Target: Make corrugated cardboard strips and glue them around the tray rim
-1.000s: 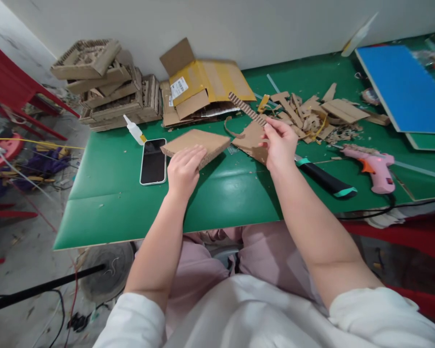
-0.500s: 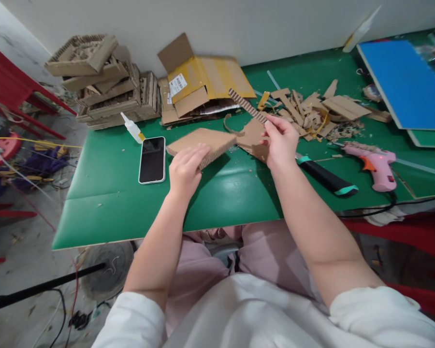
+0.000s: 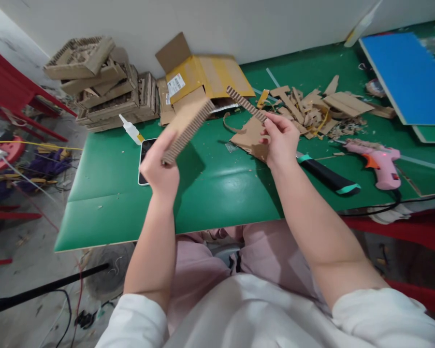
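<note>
My left hand point(image 3: 161, 162) is closed on a cardboard panel point(image 3: 190, 128), holding it tilted above the table with its corrugated edge toward me. Between the thumb and fingers of my right hand point(image 3: 281, 137) is a narrow corrugated cardboard strip point(image 3: 245, 103), pointing up and to the left. Beneath that strip lies a loose flat cardboard piece point(image 3: 252, 137). A phone point(image 3: 143, 179) rests partly hidden behind my left hand. Just right of my right hand lies a tool with a black and teal handle point(image 3: 328, 175); its front end is hidden.
On the green table point(image 3: 105, 193) stand stacked cardboard trays point(image 3: 108, 96), an opened carton point(image 3: 217, 77) and a white glue bottle point(image 3: 131, 129). Cardboard scraps point(image 3: 311, 106), a pink glue gun point(image 3: 380, 164) and a blue board point(image 3: 402, 77) occupy the right side.
My left hand has lifted the cardboard panel off the table and tilted it, moving left over the phone. My right hand with the strip has barely moved.
</note>
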Motion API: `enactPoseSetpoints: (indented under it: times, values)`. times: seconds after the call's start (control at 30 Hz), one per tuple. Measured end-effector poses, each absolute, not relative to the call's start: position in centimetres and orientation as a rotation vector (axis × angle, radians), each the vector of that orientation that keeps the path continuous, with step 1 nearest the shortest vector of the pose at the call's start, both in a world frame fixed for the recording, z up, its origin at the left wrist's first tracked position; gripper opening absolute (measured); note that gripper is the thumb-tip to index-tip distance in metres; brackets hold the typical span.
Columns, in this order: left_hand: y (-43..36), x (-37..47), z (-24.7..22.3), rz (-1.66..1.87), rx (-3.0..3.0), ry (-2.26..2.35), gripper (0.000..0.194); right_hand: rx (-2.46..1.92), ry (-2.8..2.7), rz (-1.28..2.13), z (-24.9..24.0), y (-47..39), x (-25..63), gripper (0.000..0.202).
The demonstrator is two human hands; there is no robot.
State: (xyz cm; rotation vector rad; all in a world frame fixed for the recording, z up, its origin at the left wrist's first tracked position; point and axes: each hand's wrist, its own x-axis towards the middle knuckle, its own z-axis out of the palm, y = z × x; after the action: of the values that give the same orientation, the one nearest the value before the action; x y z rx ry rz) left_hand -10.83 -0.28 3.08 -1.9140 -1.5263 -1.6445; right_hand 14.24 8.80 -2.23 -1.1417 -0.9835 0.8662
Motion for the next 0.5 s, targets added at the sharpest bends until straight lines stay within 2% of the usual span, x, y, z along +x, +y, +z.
enactPoseSetpoints:
  times: [0.13, 0.27, 0.37, 0.5]
  values:
    - [-1.0, -11.8, 5.2, -1.865, -1.57, -1.47, 0.019, -1.129, -0.971, 0.883, -2.2, 8.8, 14.2, 0.033]
    - [-0.5, -11.7, 4.1, -1.815, -1.646, -1.434, 0.029, -1.136, -0.988, 0.886, -2.1, 8.7, 14.1, 0.031]
    - [0.3, -11.3, 2.6, -1.55, -2.228, -1.572, 0.027, -1.144, -0.977, 0.882, -2.0, 8.6, 14.1, 0.03]
    - [0.6, -11.3, 2.2, -1.673, -1.977, -1.696, 0.034, -1.143, -0.952, 0.901, -1.8, 8.6, 13.9, 0.03]
